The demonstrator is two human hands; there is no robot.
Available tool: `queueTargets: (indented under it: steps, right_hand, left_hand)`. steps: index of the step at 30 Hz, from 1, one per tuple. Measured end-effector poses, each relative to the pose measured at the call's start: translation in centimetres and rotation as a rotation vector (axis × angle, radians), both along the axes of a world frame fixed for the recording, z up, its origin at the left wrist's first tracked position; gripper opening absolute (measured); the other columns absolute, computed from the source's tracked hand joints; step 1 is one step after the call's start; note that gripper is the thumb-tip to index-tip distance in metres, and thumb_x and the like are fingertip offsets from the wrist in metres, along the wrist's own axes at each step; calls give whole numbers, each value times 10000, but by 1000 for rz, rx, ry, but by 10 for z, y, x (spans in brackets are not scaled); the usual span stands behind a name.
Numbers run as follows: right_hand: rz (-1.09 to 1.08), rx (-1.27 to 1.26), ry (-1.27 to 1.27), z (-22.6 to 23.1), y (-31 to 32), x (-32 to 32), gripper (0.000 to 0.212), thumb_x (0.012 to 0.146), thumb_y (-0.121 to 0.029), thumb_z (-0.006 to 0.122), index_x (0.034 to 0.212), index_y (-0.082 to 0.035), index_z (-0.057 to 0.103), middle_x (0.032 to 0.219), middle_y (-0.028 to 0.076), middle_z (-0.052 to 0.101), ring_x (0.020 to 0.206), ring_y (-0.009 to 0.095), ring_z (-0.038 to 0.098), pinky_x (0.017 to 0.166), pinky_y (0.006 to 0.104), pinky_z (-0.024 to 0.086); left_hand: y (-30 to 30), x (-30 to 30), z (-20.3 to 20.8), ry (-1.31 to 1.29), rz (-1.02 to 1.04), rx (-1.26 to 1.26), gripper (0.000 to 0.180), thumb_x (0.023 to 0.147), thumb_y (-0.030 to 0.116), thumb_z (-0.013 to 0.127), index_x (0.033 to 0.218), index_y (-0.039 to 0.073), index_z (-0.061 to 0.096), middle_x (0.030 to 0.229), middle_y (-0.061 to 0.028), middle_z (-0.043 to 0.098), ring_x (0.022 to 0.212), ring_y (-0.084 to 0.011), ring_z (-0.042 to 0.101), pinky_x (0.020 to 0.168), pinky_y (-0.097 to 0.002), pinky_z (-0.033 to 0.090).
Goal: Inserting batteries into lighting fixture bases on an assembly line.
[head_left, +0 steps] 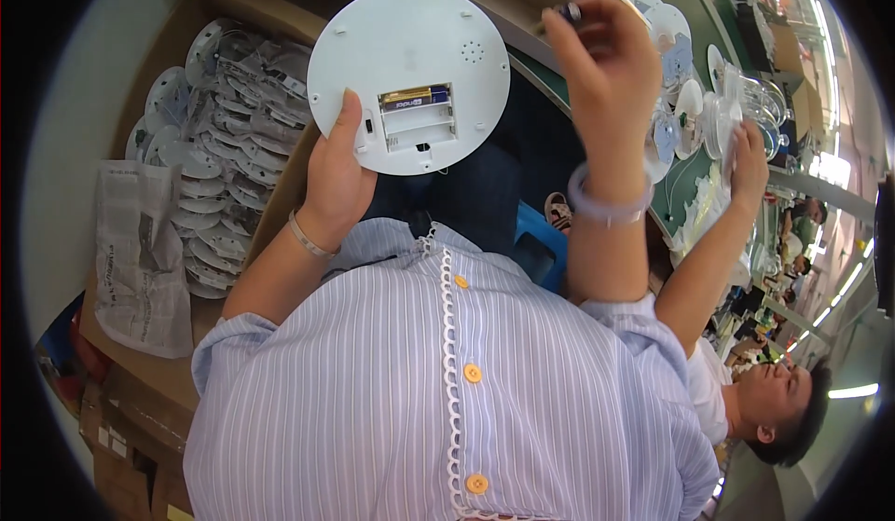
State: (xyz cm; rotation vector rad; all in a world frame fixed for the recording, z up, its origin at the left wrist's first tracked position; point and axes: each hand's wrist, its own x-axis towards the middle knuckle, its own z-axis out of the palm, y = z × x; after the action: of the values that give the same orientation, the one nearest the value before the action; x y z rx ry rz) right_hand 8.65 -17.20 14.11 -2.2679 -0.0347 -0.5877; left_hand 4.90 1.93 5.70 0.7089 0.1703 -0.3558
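Striped shirt (354, 381) is filling the foreground; beyond, the left hand (337, 181) is clamping the white disc (401, 50) at its edge, thumb uppermost. The right hand (611, 64), fingers curled, is pinching a small dark object (568, 12); loose pinching would be risking drops, tilting possibly dislodging the uncovered battery (413, 99).

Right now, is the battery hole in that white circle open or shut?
Open. No cover lies over the battery compartment in the white disc, and a battery shows inside.

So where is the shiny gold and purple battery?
Upper middle of the head view: that battery lies along the top of the open rectangular compartment in the round white plastic disc, held by the left hand.
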Motion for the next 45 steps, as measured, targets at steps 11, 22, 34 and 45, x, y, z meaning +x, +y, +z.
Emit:
queueTargets:
  steps: [11, 22, 34, 45]
  right_hand:
    - [337, -285, -64, -43, 37, -54, 248, 610, -77, 645, 851, -74, 585, 782, 54, 554, 703, 219, 522, 649, 316, 411]
    - [-11, 164, 61, -54, 21, -48, 691, 662, -190, 662, 1203, 33, 295, 1118, 192, 400, 998, 264, 420, 841, 341, 349]
    - [269, 699, 379, -61, 31, -56, 384, 849, -138, 461, 1171, 14, 316, 993, 87, 527, 794, 108, 540, 636, 211, 450]
    - [123, 379, 238, -40, 30, -41, 278, 841, -123, 470, 1071, 25, 425, 772, 35, 545, 575, 50, 468, 496, 178, 380]
  left_hand:
    - [-21, -12, -3, -85, -108, 130, 391, 904, 250, 333, 1220, 24, 298, 1174, -88, 414, 1068, -172, 423, 906, -303, 341]
    - [-6, 7, 3, 150, -92, -304, 384, 877, 213, 396, 1209, 32, 329, 1142, -109, 455, 1052, -204, 459, 880, -341, 389]
    - [-4, 7, -4, -81, -65, 17, 379, 747, -11, 563, 1102, -10, 430, 1021, -111, 530, 937, -180, 521, 815, -286, 427]
    - [5, 10, -3, -95, -3, 35, 379, 754, -21, 552, 1113, -16, 429, 1042, -101, 525, 950, -176, 513, 831, -282, 410]
